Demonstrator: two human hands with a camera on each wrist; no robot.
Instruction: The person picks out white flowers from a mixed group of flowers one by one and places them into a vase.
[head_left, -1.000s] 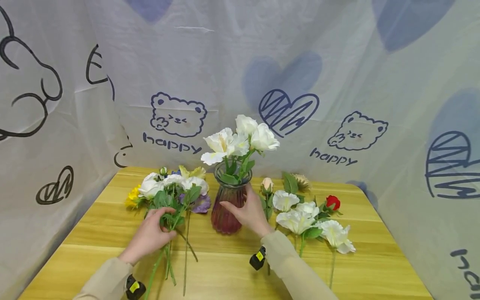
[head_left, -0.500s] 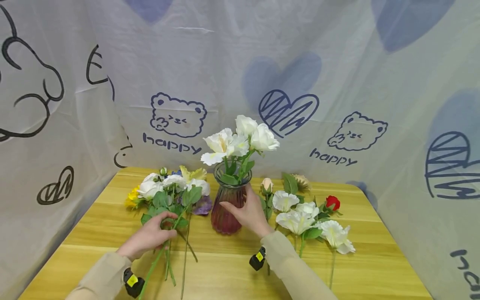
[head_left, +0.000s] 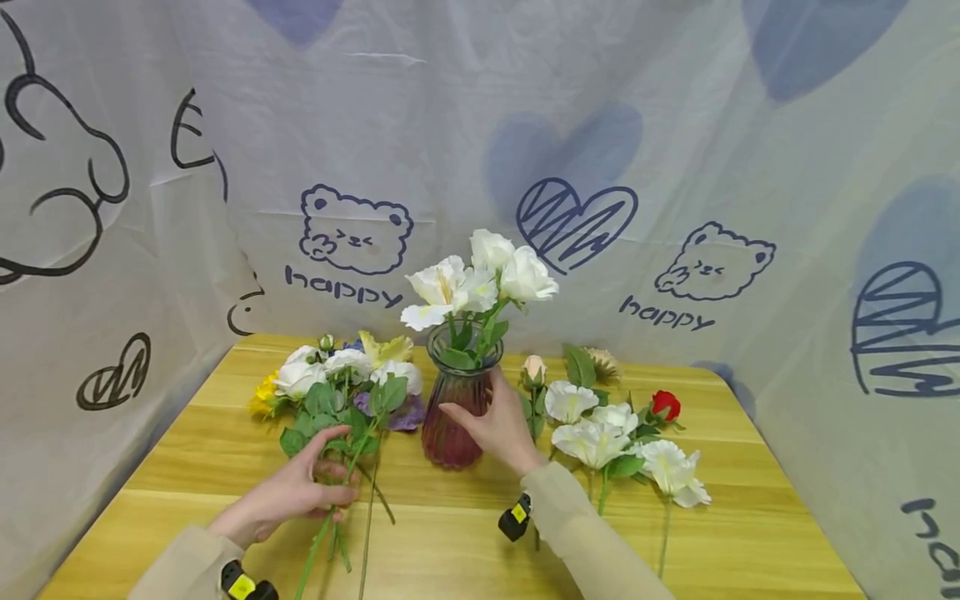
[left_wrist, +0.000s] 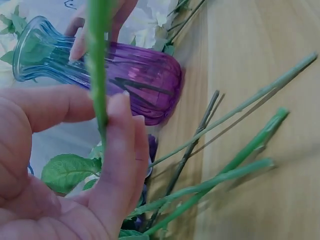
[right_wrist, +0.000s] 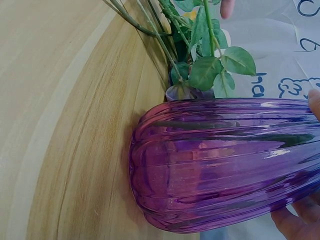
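A ribbed glass vase [head_left: 453, 425], clear at the neck and purple-red below, stands upright with several white flowers [head_left: 480, 279] in it. My right hand [head_left: 504, 423] holds its right side, thumb across the front. In the left wrist view, my left hand [left_wrist: 75, 165] pinches a green stem [left_wrist: 96, 65] between thumb and fingers. Seen from the head, that left hand [head_left: 296, 487] is at the lower part of the left flower pile, below its green leaves [head_left: 324, 402]. Other cut stems [left_wrist: 240, 172] lie on the wood beside it.
The left pile has white roses [head_left: 300, 377], a yellow flower [head_left: 265, 395] and a purple flower [head_left: 407, 413]. Right of the vase lie white flowers [head_left: 592, 440], a peach bud [head_left: 534, 370] and a red rose [head_left: 665, 405]. A printed curtain [head_left: 450, 125] hangs behind the wooden table [head_left: 435, 542].
My left hand has moved down and slightly left, away from the blossoms, and the stem and leaves by it have shifted slightly. My right hand and the vase have stayed in place.
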